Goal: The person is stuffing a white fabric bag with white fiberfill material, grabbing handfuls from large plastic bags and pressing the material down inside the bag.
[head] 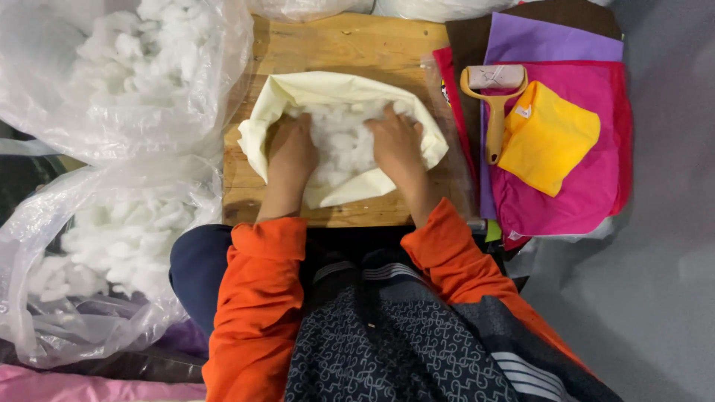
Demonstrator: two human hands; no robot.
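A pale yellow fabric cover (320,89) lies open on a wooden table (357,45), filled with white fluffy stuffing (339,145). My left hand (292,152) presses into the stuffing at the cover's left side, fingers curled down into the fibre. On the right side my right hand (396,141) pushes into the same stuffing, its fingertips buried. Both arms wear orange sleeves.
Two large clear plastic bags of white stuffing (126,67) (119,238) sit to the left. At the right is a stack of purple, pink and brown cloths (566,171), with a yellow cloth (547,138) and a yellow-handled lint roller (494,97) on top.
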